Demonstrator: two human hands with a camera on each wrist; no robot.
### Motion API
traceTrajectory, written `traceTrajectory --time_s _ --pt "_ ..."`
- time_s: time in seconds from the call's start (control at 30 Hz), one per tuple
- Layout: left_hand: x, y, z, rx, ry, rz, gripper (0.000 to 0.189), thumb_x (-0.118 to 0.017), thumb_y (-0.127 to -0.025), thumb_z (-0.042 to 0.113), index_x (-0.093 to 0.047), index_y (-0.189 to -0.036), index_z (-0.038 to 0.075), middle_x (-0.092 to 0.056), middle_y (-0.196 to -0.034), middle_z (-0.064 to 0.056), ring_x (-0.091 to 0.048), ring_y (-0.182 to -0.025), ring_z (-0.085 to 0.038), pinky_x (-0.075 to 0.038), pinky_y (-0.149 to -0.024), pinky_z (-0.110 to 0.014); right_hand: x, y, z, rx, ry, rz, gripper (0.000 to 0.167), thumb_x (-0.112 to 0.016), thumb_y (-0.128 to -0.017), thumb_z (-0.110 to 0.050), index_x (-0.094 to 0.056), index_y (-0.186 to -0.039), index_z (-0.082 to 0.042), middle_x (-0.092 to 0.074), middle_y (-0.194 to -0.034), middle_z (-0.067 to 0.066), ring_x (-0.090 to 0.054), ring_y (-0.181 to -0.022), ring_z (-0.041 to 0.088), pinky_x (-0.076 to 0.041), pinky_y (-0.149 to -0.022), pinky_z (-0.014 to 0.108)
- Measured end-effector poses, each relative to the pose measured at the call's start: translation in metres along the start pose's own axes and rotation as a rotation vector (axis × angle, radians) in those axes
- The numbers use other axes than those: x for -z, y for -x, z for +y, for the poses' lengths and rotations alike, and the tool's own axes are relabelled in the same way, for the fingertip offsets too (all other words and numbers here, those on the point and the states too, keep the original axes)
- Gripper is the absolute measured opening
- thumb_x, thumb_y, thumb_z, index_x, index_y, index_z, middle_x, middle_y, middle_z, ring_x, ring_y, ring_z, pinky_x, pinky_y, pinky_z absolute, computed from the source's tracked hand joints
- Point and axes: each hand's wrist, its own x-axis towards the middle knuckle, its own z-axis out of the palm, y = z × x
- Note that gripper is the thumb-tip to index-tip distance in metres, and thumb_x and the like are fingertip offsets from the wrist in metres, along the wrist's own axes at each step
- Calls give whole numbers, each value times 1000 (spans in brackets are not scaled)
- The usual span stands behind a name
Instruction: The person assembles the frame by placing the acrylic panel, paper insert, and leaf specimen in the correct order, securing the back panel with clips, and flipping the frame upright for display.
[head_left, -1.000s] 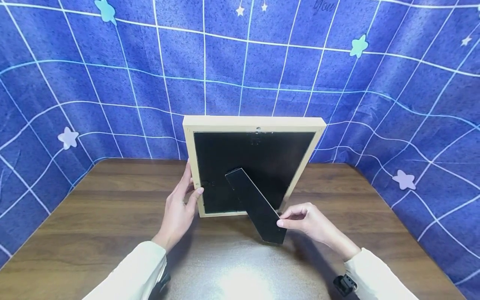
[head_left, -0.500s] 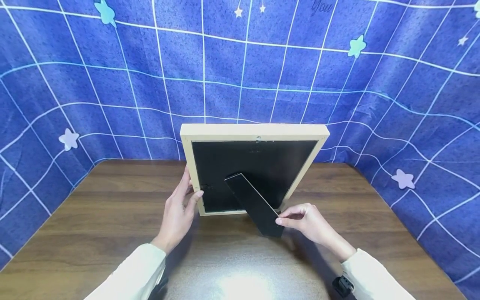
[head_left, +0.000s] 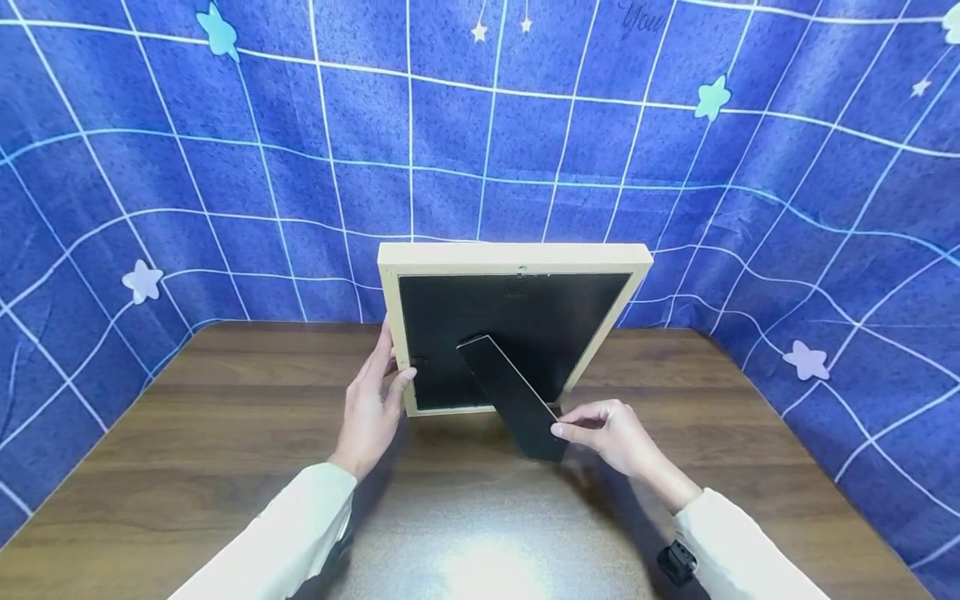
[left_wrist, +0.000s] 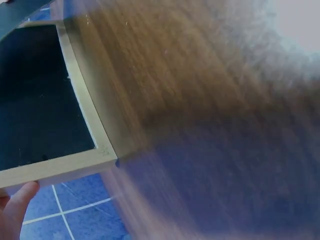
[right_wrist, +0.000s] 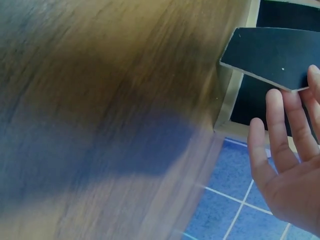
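A picture frame (head_left: 516, 254) of light wood is held tilted over the table, its black back panel (head_left: 555, 325) facing me. From the panel a black easel leg (head_left: 504, 387) slants out toward the lower right. My left hand (head_left: 371, 412) grips the frame's left side, thumb on the near face and fingers behind. With thumb and forefinger, my right hand (head_left: 618, 437) pinches the leg's edge near its lower end. In the right wrist view the leg's angled end (right_wrist: 270, 55) stands off the panel, with the other fingers (right_wrist: 280, 130) spread below it. The picture side is hidden.
The brown wood-grain table (head_left: 247, 417) reaches back to a blue curtain (head_left: 300, 183) with white grid lines and stars, which also hangs at both sides. A bright glare lies on the table's near middle. A black device (head_left: 677, 563) sits at the right wrist.
Frame and leg shift slightly up and away from me, and the frame's top leans nearer than a second ago. Both hands move along with it, grips unchanged.
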Motion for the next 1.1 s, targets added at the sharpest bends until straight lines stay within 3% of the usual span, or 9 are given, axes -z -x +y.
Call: traceTrajectory --time_s 0.23,0.37,0.53,0.87,1.0,1.1 --pt "11 -3 -1 31 -14 -74 85 -68 -95 2 -21 -164 19 -61 -136 -21 -63 -121 -38 -51 -99 -49 4 7 -4 24 16 -121 14 -79 -90 -25 -82 -92 -11 -77 -86 -4 -66 -80 8 -54 -70 24" --pt "15 -3 1 27 8 -110 83 -68 -95 1 -23 -164 17 -64 -131 -20 -63 -121 -37 -51 -100 -48 5 10 -5 47 63 -149 13 -79 -90 -27 -82 -89 -15 -76 -86 -8 -68 -84 7 -54 -75 24" --pt "14 -4 0 17 -5 -100 81 -68 -95 1 -25 -163 14 -66 -127 -21 -65 -117 -36 -53 -98 -47 6 12 -7 60 81 -186 13 -79 -90 -29 -82 -90 -17 -77 -87 -9 -69 -86 7 -54 -76 25" --pt "8 -6 0 -20 -57 -55 85 -71 -93 2 -25 -163 17 -67 -123 -21 -69 -110 -38 -54 -94 -50 7 5 -6 56 93 -98 13 -79 -90 -26 -82 -90 -14 -77 -85 -7 -67 -81 7 -53 -71 24" --pt "9 -7 2 19 -38 -81 85 -71 -94 4 -25 -163 22 -67 -124 -20 -68 -111 -38 -54 -95 -49 7 4 -4 25 84 -81 14 -79 -90 -26 -82 -91 -12 -77 -82 -4 -70 -75 15 -53 -67 24" --pt "13 -6 4 71 -26 -124 77 -65 -101 12 -23 -164 28 -66 -128 -19 -67 -115 -38 -53 -97 -52 8 4 -4 11 68 -85 14 -79 -90 -24 -82 -92 -10 -77 -81 -1 -73 -72 24 -54 -65 24"
